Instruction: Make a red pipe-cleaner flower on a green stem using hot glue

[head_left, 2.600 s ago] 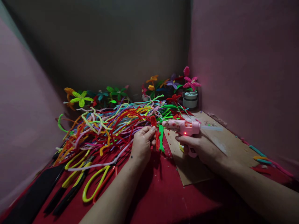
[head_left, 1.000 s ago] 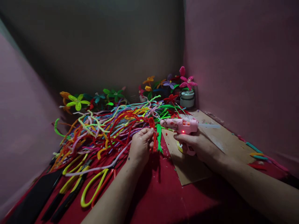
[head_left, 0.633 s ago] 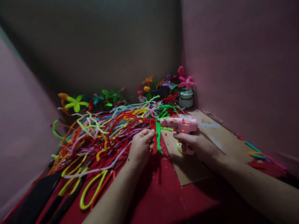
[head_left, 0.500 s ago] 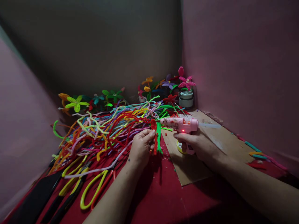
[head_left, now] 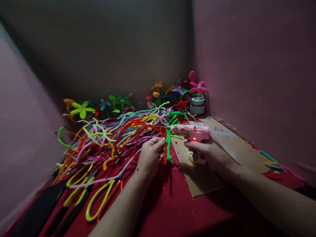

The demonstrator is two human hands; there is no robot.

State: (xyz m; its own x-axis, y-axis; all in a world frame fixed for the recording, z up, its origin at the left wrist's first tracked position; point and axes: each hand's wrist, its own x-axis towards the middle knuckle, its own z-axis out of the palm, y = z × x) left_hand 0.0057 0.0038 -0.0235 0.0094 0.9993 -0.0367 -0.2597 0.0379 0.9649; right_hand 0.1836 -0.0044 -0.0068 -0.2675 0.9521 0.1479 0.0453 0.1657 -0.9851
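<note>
Between thumb and fingers, my left hand point(head_left: 152, 154) pinches a red pipe cleaner piece point(head_left: 163, 132), held upright above the table. My right hand point(head_left: 206, 152) is wrapped round the handle of a pink hot glue gun point(head_left: 190, 131), whose red light glows. A clear glue stick point(head_left: 223, 133) sticks out of its back end. The gun's nozzle points left and is at the top of the red piece; whether it touches cannot be made out. Just right of the red piece is a green pipe cleaner strip point(head_left: 168, 146), partly behind the nozzle.
A heap of coloured pipe cleaners point(head_left: 118, 131) spreads over the left of the red table point(head_left: 172, 207). Pliers point(head_left: 74, 204) and yellow-handled scissors point(head_left: 98, 204) lie front left. Brown cardboard point(head_left: 202, 184) lies under the right hand. Pipe cleaner flowers point(head_left: 82, 109) and a grey pot point(head_left: 197, 106) stand behind.
The whole view has shifted very slightly. Both hands keep the same hold, and the glue gun stays against or near the top of the red piece.
</note>
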